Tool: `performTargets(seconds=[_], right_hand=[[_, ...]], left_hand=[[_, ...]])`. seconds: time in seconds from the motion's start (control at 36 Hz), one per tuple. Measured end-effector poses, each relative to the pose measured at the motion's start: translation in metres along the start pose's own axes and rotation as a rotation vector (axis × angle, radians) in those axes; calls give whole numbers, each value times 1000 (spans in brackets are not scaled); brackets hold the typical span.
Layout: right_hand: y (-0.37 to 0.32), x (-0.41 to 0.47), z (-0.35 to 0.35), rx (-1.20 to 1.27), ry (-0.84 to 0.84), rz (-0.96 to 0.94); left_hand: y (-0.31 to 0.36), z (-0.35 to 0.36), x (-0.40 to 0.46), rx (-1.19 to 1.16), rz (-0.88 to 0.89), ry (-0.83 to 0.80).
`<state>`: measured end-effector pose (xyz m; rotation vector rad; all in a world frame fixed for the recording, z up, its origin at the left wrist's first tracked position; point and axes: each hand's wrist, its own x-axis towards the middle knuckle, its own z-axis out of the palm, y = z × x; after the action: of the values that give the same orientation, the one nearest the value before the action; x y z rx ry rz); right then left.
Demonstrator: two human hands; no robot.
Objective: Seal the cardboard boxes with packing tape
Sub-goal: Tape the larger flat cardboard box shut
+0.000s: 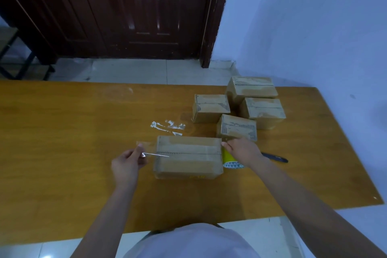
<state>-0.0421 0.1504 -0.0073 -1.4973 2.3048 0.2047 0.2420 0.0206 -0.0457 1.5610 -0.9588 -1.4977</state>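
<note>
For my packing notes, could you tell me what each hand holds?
Left hand pinches the clear tape's free end; right hand grips the tape roll from above.

Both arms are bare right up past the elbows, no watch or rings on the left hand (126,165) or right hand (243,151), just a pale top (194,241).

Between the two hands lies a matt brown cardboard box (188,156), its paper skin scuffed and torn in pale patches. A glossy, clear plastic tape strip (156,154) glints beside the left hand (126,164). Under the right hand (243,151) sits a shiny yellow tape roll (229,159). Beyond that hand stand four more rough, matt cardboard boxes (236,126). All rest on a smooth, orange wood-grain table (73,142) with a soft sheen.
</note>
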Motion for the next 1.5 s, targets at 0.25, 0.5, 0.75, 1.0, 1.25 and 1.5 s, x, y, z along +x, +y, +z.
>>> performTargets(seconds=[0.25,0.5,0.75,1.0,1.25,1.5], right_hand=[[0,1,1,13,-26,-4],[1,-1,1,52,-26,2],[2,-3,6,78,-28,-34],[-4,-1,4,66,-7,-66],[-2,-3,8,143,8,-78],[-13,-25,23,349,-33,-38]], left_hand=[[-10,5,0,24,-147,-82],[-21,12,5,140,-314,-64],[-33,12,0,57,-286,111],[9,48,-27,621,202,-23],[5,62,-15,933,116,-50],[19,68,9,1129,137,-122]])
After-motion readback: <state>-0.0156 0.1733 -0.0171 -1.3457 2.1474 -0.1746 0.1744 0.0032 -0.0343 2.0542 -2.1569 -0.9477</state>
